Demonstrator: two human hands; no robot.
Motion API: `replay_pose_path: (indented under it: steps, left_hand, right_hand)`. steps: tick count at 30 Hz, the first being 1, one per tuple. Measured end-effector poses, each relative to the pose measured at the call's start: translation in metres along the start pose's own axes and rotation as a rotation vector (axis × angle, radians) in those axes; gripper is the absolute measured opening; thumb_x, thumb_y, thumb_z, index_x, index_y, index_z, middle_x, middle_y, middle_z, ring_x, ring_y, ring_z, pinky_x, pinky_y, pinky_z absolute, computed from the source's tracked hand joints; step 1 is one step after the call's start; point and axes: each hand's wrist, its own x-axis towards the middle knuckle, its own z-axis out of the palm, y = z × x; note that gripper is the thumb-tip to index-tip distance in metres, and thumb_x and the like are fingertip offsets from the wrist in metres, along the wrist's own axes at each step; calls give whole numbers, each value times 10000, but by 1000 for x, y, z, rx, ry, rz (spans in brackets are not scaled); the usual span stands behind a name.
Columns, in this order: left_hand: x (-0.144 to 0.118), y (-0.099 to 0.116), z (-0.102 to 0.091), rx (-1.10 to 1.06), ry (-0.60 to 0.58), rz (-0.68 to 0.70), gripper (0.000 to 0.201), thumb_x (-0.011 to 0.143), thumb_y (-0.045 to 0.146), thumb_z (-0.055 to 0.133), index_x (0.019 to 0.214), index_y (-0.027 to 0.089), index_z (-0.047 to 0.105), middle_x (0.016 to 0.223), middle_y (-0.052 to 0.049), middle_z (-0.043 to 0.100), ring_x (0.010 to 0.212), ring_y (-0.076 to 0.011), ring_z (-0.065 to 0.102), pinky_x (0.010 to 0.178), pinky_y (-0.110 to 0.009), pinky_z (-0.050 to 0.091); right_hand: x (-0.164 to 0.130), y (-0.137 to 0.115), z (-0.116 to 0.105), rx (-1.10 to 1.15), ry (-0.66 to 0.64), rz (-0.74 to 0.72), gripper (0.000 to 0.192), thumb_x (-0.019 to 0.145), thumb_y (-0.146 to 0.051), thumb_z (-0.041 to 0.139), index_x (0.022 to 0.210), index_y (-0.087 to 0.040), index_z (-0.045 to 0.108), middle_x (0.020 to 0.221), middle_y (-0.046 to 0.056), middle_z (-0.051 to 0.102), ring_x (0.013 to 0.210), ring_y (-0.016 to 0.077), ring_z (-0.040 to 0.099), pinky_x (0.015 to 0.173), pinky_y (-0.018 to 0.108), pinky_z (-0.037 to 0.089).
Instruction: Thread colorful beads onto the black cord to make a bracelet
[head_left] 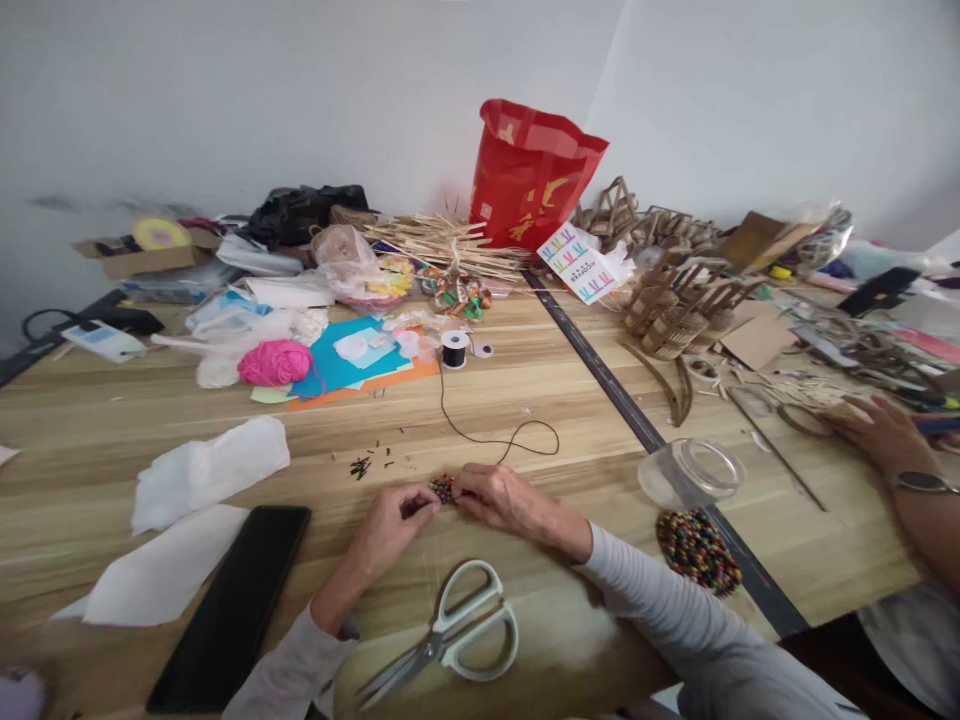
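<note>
we see a wooden tabletop (pixel 525 400) from above, cluttered along its far edge. at lower centre, our left hand (pixel 390 520) and right hand (pixel 506 497) meet over a small cluster of coloured beads (pixel 442 488); the grip of each hand is pinched together on the cluster, which sits just above the tabletop. a thin black cord (pixel 495 435) loops from the beads up to a black spool (pixel 454 349) standing at centre. white-handled scissors (pixel 450 630) lie closed at bottom centre, just below the hands. a black phone (pixel 232 600) lies at lower left, beside white paper sheets (pixel 206 470). at lower right sits a pile of mixed beads (pixel 697 548), with a clear jar (pixel 690 472) on its side just above it. a pink yarn ball (pixel 274 362) rests at left of centre, and a red bag (pixel 529 175) stands at top centre. at the right edge, another person's hand (pixel 877 430) rests on the tabletop.
</note>
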Motion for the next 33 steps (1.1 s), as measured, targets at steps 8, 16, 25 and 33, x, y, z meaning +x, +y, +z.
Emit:
replay_pose_path:
  steps: [8, 16, 25, 33]
  left_hand:
    - [6, 13, 2, -30, -27, -16, 199, 702, 330, 577, 654, 142, 619, 591, -4, 580, 590, -159, 518, 572, -253, 381]
    - [18, 14, 2, -106, 7, 2, 185, 674, 319, 596, 641, 138, 620, 548, 9, 565, 536, -133, 485, 535, -236, 366]
    - [19, 6, 3, -98, 35, 37, 160, 682, 294, 598, 658, 138, 625, 552, 8, 569, 525, -126, 487, 530, -233, 383]
    - [17, -3, 4, -64, 42, 64, 151, 718, 280, 587, 684, 140, 633, 592, -4, 593, 564, -137, 517, 548, -232, 403]
  right_hand:
    - [3, 2, 11, 22, 109, -22, 128, 827, -162, 598, 948, -170, 557, 826, 23, 603, 663, 119, 552, 596, 198, 387]
    - [10, 7, 9, 133, 180, -31, 32, 850, -154, 587, 867, -147, 613, 770, 28, 630, 640, 108, 564, 587, 187, 404]
    - [7, 20, 23, 42, 250, -88, 130, 910, -192, 492, 868, -155, 609, 811, 49, 613, 687, 128, 567, 646, 215, 442]
    - [4, 22, 29, -45, 285, -125, 160, 936, -225, 445, 917, -162, 590, 824, 54, 584, 702, 135, 541, 630, 223, 434]
